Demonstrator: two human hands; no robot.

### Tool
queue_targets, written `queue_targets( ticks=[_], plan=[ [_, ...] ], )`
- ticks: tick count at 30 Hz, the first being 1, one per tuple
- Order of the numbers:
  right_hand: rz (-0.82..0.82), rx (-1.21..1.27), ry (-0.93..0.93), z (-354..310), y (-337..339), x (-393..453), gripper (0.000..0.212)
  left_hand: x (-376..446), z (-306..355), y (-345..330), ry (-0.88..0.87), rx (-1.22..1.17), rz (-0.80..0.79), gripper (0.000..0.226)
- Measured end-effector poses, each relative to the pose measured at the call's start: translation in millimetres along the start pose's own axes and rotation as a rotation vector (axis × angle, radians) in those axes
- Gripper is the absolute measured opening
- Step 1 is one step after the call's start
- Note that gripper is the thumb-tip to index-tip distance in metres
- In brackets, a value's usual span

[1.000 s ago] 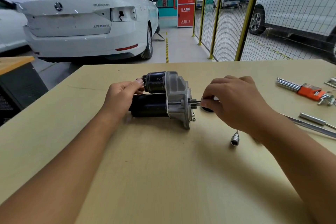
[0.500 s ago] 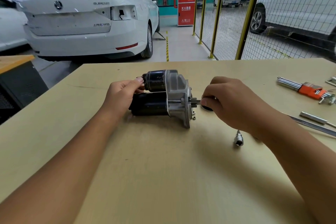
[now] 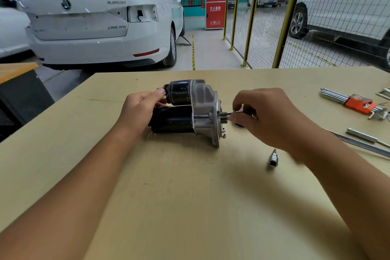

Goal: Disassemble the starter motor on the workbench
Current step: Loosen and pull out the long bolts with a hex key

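One starter motor (image 3: pixel 185 110) lies on its side near the middle of the counter (image 3: pixel 190 196), its long axis running left to right: the black body points left, the silver nose housing and small pinion shaft point right. The left hand (image 3: pixel 140 107) grips the black rear end, thumb on the upper cylinder. The right hand (image 3: pixel 268 118) has its fingers (image 3: pixel 237 104) curled, pinching a thin dark-handled tool (image 3: pixel 236 115) at the shaft. One loose socket bit (image 3: pixel 273 157) lies near the right wrist. One orange hex key set (image 3: pixel 356 104) sits far right.
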State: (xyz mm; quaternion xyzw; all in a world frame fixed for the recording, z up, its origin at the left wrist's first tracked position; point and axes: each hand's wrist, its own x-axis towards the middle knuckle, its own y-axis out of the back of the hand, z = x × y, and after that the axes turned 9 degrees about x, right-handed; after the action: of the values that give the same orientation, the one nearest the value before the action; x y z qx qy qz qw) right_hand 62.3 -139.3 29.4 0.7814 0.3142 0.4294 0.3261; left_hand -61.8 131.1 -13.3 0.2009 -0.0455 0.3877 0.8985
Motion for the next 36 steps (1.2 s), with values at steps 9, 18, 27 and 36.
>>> queue_targets(
  ticks=[9, 18, 27, 36],
  plan=[
    [-0.043, -0.126, 0.014, 3.3, -1.7, 0.3, 0.017, -0.2, -0.6, 0.4, 0.011, 0.005, -0.011, 0.043],
    [0.014, -0.060, 0.013, 0.2, 2.0, -0.5, 0.010, -0.5, 1.1, -0.1, 0.027, 0.004, -0.002, 0.047],
    [-0.044, -0.049, -0.016, 4.3, 1.3, 2.5, 0.023, -1.8, 2.7, -0.7, 0.007, 0.024, 0.010, 0.039],
    [0.007, -0.099, -0.011, 1.7, 3.8, -1.4, 0.011, -2.8, 4.2, -0.8, 0.020, 0.006, -0.004, 0.043]
  ],
)
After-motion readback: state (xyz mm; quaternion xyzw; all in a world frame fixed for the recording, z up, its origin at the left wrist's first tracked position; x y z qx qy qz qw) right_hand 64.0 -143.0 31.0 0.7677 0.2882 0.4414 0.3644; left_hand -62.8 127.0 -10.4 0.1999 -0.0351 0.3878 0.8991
